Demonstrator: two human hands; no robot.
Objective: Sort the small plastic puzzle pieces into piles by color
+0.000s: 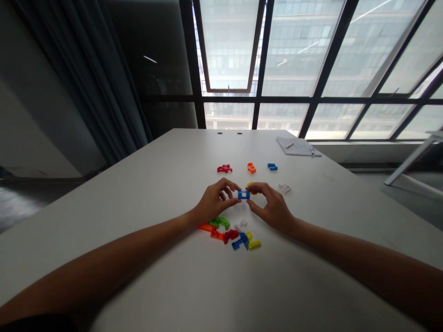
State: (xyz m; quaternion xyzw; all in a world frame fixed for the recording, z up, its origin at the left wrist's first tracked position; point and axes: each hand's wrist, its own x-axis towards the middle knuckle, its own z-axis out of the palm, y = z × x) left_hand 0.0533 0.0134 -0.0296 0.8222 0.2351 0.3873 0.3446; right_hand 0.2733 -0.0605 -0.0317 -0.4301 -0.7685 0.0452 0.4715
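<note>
A small blue plastic block (239, 195) with a light patch in its middle is held just above the table. My left hand (214, 200) pinches its left end between thumb and fingers. On its right end, my right hand (273, 207) grips it the same way. Below the hands lies a loose group of plastic pieces: green (221, 222), orange (216, 234), red (230, 236), blue (241, 241), yellow (254, 244) and a whitish one (241, 225). Another yellow piece (249, 184) shows partly behind my right fingers.
Farther back on the white table (155, 184) lie a red cluster (224, 168), an orange piece (251, 168), a blue piece (272, 166) and a clear piece (284, 188). Papers (297, 146) with pens rest near the far right edge. Windows stand beyond.
</note>
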